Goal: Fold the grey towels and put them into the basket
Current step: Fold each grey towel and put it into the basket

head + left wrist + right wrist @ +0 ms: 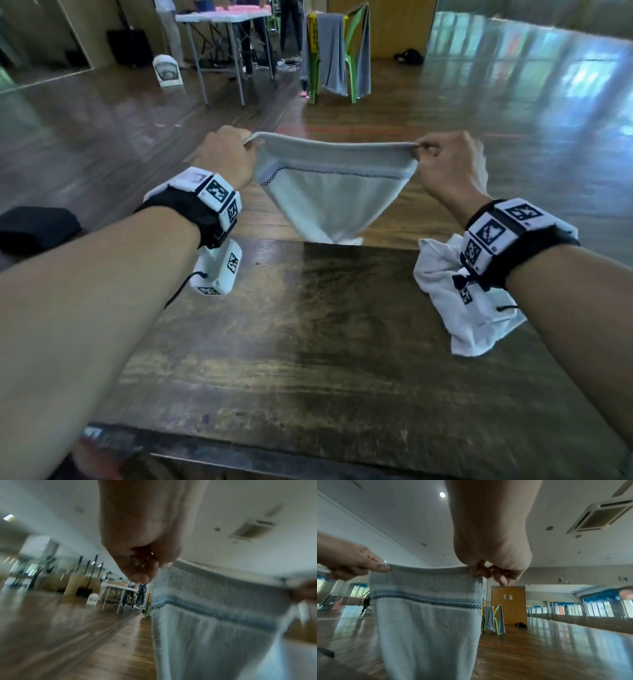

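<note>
While both hands pinch its corners, the towel [329, 202] shows no readable label.

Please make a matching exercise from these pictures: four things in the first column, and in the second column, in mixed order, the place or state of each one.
Things:
1. held towel
2. crumpled towel
3. black cloth
4. green chair

Places or states:
A. draped with grey towels, far across the floor
B. on the table's left edge
C. pinched at both top corners, hanging
D. on the table, under the right wrist

Pairs: 1-C, 2-D, 3-B, 4-A
</note>
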